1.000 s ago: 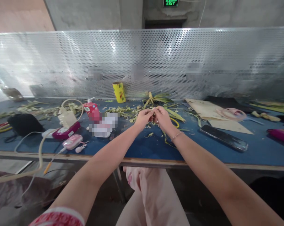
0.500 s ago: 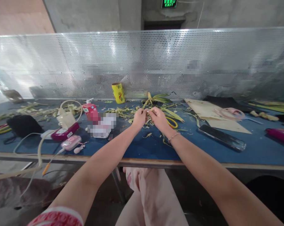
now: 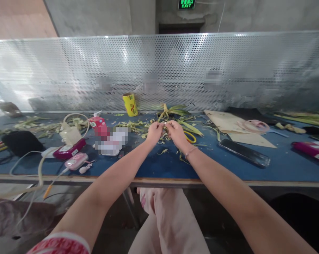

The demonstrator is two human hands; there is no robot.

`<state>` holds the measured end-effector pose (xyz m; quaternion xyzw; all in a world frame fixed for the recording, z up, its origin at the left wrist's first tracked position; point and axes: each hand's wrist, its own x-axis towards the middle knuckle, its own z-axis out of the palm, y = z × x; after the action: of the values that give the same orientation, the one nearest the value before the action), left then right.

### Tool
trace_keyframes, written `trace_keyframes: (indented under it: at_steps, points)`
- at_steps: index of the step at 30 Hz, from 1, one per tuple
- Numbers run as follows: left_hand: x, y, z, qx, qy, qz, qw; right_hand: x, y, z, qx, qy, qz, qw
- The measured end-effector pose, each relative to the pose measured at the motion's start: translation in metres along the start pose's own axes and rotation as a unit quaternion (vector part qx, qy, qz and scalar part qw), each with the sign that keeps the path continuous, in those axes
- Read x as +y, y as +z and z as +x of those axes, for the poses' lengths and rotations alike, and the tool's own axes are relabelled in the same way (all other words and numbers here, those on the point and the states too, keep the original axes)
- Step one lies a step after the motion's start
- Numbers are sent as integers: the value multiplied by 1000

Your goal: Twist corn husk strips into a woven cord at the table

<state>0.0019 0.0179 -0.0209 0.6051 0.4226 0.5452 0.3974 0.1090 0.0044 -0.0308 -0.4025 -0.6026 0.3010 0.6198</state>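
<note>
My left hand [image 3: 154, 132] and my right hand [image 3: 175, 132] meet fingertip to fingertip above the blue table. Both have their fingers pinched together; whatever small piece lies between them is too hidden to name. Shredded pale-green plant scraps [image 3: 133, 125] lie under and around the hands. Just behind them is a bundle of long green leaves [image 3: 179, 109] with a yellowish stalk [image 3: 164, 111]. A yellow loop [image 3: 192, 137] shows beside my right hand, its other end hidden.
On the left are a yellow can [image 3: 130, 105], a red carton [image 3: 99, 127], a white device [image 3: 113, 141], a magenta box [image 3: 69, 149] with cables, and a black pouch [image 3: 23, 145]. To the right lie brown cardboard [image 3: 222, 121] and a black phone [image 3: 244, 152]. A perforated metal screen [image 3: 175, 70] stands behind.
The view has shifted slightly, so everything sits a little further left. Both hands stay together with their fingertips pinched, moving only slightly.
</note>
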Motion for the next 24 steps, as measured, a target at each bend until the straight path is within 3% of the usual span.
trace_keyframes:
  at_steps: [8,16,24]
  points:
    - [-4,2,1,-16,23,-30,999,9,3,2,26,-1,52,998]
    - [1,4,-1,-21,34,-33,999,4,9,0,45,53,152,986]
    - [4,4,-6,-36,53,-69,996,7,5,2,17,2,84,996]
